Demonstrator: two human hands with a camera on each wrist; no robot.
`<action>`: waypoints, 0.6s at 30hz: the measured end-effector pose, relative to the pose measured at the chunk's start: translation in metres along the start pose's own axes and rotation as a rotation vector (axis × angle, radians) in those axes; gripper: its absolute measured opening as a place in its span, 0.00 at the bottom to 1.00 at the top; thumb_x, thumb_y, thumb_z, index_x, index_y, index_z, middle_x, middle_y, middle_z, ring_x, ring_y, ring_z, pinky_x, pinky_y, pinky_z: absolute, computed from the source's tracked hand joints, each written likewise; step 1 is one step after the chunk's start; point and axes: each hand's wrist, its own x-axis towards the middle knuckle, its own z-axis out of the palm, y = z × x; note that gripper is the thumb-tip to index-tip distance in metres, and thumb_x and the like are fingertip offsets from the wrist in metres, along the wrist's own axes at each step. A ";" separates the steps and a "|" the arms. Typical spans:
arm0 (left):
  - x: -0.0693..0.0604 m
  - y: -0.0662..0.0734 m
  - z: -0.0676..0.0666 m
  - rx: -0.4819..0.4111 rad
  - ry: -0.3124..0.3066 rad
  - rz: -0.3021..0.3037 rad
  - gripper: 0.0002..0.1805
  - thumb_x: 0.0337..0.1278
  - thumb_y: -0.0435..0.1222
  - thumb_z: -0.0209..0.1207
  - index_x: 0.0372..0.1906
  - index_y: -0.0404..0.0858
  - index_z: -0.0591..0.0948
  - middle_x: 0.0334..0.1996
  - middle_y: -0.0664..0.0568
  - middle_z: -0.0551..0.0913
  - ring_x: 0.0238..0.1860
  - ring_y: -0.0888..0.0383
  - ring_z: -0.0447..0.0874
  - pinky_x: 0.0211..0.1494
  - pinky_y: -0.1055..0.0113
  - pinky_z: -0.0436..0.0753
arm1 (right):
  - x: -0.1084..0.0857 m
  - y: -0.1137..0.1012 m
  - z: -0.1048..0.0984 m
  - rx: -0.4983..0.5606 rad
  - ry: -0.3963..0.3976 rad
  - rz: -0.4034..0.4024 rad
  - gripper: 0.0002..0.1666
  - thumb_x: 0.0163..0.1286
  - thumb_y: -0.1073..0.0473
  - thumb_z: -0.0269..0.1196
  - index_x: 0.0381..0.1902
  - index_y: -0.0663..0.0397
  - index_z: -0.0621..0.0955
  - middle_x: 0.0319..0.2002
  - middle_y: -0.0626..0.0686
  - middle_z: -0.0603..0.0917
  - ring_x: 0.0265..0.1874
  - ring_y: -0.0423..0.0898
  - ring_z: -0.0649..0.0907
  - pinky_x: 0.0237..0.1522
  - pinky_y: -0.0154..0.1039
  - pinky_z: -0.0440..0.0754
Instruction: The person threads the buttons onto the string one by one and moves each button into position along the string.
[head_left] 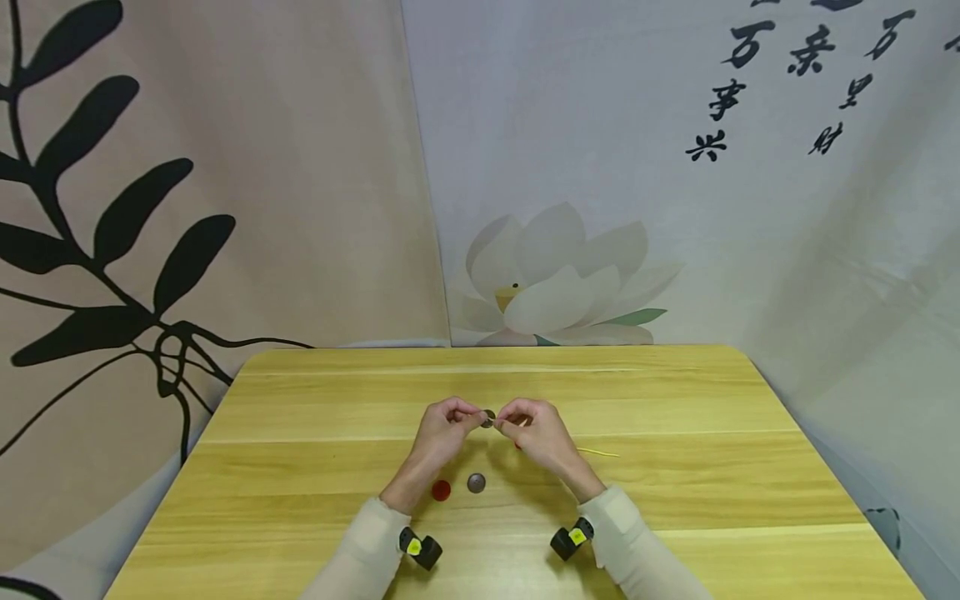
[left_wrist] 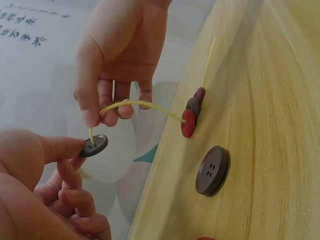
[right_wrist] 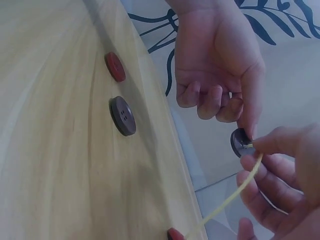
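Observation:
Above the middle of the table, my left hand (head_left: 442, 432) pinches a dark grey four-hole button (left_wrist: 95, 145) by its edge, between thumb and finger. My right hand (head_left: 543, 432) holds a yellow cord (left_wrist: 150, 105) near its end, pinched between thumb and fingertips. The cord's tip meets one of the button's holes; how far it passes through cannot be seen. Further along, the cord runs through a red button (left_wrist: 188, 124), a dark button (left_wrist: 193, 106) and a dark red button (left_wrist: 200, 93), which stand on edge against each other on the table.
Nearer my body, a loose grey-brown button (head_left: 476, 482) and a loose red button (head_left: 441, 490) lie side by side on the wooden table (head_left: 315, 467). The cord's tail stretches right past my right wrist. A printed curtain (head_left: 337, 167) hangs behind the table.

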 end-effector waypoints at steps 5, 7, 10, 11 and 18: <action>0.000 0.001 0.001 0.001 0.002 -0.016 0.05 0.59 0.36 0.66 0.35 0.37 0.84 0.26 0.53 0.77 0.27 0.59 0.69 0.26 0.72 0.66 | 0.000 0.001 0.003 -0.049 0.030 -0.045 0.02 0.65 0.62 0.68 0.31 0.53 0.85 0.30 0.46 0.87 0.28 0.41 0.81 0.34 0.36 0.79; 0.000 0.001 0.002 0.005 0.003 -0.021 0.06 0.60 0.36 0.66 0.35 0.37 0.85 0.26 0.53 0.77 0.27 0.59 0.69 0.26 0.72 0.66 | 0.000 0.001 0.003 -0.065 0.041 -0.056 0.02 0.65 0.62 0.68 0.31 0.53 0.85 0.29 0.43 0.86 0.29 0.40 0.81 0.37 0.36 0.78; 0.000 0.001 0.003 0.012 0.002 -0.023 0.06 0.60 0.36 0.65 0.35 0.37 0.85 0.27 0.53 0.77 0.27 0.58 0.69 0.26 0.71 0.66 | 0.001 0.000 0.004 -0.080 0.050 -0.064 0.02 0.64 0.64 0.69 0.31 0.54 0.85 0.28 0.42 0.86 0.29 0.40 0.81 0.37 0.36 0.78; 0.000 0.001 0.003 0.013 -0.001 -0.023 0.06 0.60 0.37 0.65 0.36 0.37 0.85 0.27 0.52 0.77 0.27 0.58 0.69 0.26 0.71 0.66 | 0.001 0.000 0.004 -0.082 0.051 -0.065 0.02 0.64 0.64 0.69 0.31 0.54 0.85 0.27 0.42 0.85 0.29 0.40 0.81 0.37 0.36 0.78; -0.002 0.002 0.004 0.019 -0.008 -0.021 0.07 0.61 0.37 0.65 0.36 0.36 0.85 0.28 0.51 0.78 0.28 0.58 0.70 0.27 0.71 0.67 | 0.000 -0.001 0.005 -0.097 0.050 -0.089 0.03 0.63 0.64 0.69 0.31 0.58 0.84 0.28 0.44 0.85 0.30 0.39 0.82 0.38 0.35 0.78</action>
